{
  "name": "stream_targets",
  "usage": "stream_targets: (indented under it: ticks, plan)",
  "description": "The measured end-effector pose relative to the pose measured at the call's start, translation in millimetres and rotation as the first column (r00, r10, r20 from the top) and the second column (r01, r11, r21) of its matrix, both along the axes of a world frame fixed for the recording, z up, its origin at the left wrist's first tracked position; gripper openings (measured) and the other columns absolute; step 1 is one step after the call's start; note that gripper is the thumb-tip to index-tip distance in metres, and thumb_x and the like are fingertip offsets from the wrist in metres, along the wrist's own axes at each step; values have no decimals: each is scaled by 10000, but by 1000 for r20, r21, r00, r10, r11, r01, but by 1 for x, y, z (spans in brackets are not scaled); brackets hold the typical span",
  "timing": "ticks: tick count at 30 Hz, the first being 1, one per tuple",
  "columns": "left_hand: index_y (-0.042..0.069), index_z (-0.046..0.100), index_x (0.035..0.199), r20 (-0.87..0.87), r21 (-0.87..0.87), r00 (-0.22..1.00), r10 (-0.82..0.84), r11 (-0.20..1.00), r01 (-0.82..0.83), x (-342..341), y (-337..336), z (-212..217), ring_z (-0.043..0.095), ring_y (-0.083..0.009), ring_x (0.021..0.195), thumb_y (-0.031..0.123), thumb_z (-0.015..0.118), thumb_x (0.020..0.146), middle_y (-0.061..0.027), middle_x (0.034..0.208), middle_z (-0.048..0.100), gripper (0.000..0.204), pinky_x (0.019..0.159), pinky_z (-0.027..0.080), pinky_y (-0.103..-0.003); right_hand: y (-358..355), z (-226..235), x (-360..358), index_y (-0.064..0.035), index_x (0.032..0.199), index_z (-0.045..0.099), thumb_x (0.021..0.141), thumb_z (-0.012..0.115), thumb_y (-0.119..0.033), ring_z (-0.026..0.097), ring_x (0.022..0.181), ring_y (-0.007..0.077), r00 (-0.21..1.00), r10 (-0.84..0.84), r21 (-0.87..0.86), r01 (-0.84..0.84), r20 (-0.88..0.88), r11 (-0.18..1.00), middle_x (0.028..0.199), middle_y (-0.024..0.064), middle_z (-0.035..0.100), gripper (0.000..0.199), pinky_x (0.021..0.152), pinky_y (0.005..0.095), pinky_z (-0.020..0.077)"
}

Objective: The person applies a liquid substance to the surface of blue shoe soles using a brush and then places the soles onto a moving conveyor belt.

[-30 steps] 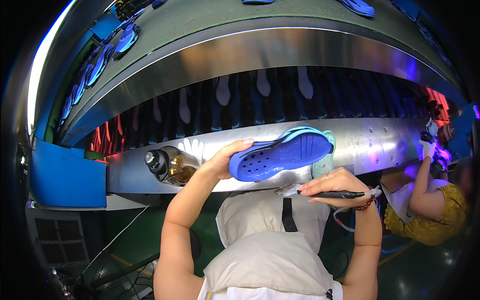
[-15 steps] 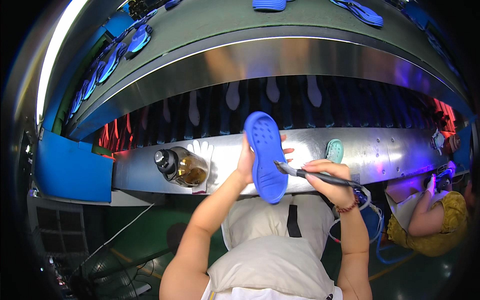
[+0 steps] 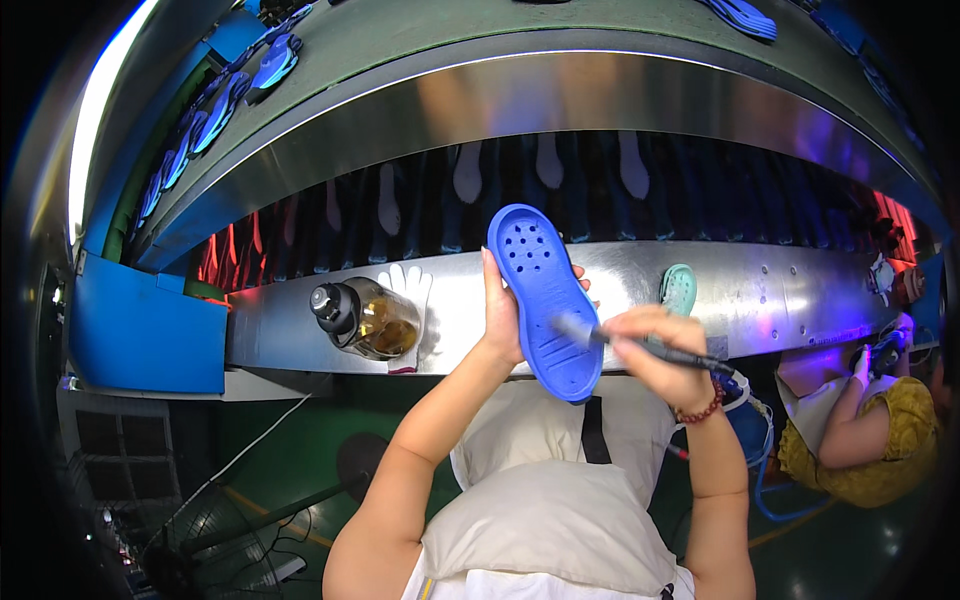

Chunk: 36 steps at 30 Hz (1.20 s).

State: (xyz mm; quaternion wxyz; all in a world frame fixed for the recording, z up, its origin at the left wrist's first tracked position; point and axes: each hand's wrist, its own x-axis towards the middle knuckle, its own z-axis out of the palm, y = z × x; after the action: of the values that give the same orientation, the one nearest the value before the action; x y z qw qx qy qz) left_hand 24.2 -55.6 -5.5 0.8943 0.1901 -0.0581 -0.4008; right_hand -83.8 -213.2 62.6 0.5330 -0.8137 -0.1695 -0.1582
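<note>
The left hand [image 3: 502,322] was half-curled around a blue sole [image 3: 545,290], gripping both edges; the right hand [image 3: 664,362] had its fingers closed on a black-handled brush [image 3: 690,358], tip blurred over the sole, contact undetermined; the sole was held across the metal bench's [image 3: 470,335] near edge, between a bottle [image 3: 375,318] and a mint-green clog [image 3: 680,288].

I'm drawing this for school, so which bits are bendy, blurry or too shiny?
Head view: fisheye bending bows the long steel panel into an arch; head view: the black-handled brush's bristles and the right hand are blurred, while the blue perforated sole looks sharper; head view: the steel counter glares whitish beside the white glove.
</note>
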Motion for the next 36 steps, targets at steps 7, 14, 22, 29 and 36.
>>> stream_targets:
  ticks: [7, 14, 22, 29, 36]
  plan:
    - [91, 406, 1201, 51, -57, 994, 94, 994, -91, 8, 7, 17, 530, -284, 940, 758, 210, 741, -132, 983, 540, 834, 879, 402, -521, 7, 1, -10, 2, 858, 647, 670, 672, 11, 620, 846, 226, 879, 453, 191, -424, -150, 885, 845, 125, 647, 190, 792, 299, 477]
    - [38, 466, 1125, 77, -61, 994, 73, 996, -69, 12, 9, 22, 539, -260, 948, 746, 215, 751, -129, 1001, 547, 839, 859, 429, -471, -3, -9, -8, -6, 899, 658, 660, 699, 10, 578, 947, 243, 914, 376, 115, -361, -154, 925, 925, 91, 653, 243, 862, 337, 434]
    - [44, 394, 1248, 21, 20, 993, 118, 993, -118, 3, -1, 42, 499, -314, 1065, 627, 266, 825, -157, 1178, 495, 732, 917, 358, -557, -3, -33, -6, 42, 900, 592, 773, 578, 9, 579, 929, 217, 939, 259, 788, 21, -227, 615, 969, 176, 609, 133, 835, 319, 448]
    - [3, 368, 1261, -6, 5, 994, 108, 994, -108, -25, -9, 42, 527, -338, 1029, 437, 336, 871, -193, 1184, 489, 584, 885, 416, -479, 9, -4, -22, 31, 945, 606, 750, 600, 28, 591, 903, 186, 964, 130, 365, -38, -231, 930, 963, 146, 624, 195, 806, 288, 459]
    - [-19, 369, 1253, 94, -32, 992, 89, 996, -87, -16, -12, 44, 543, -356, 998, 445, 350, 863, -211, 1176, 490, 607, 870, 430, -479, -12, 14, -5, 30, 874, 628, 695, 631, 49, 623, 856, 222, 976, 189, 142, -174, -106, 975, 894, 160, 639, 180, 780, 298, 484]
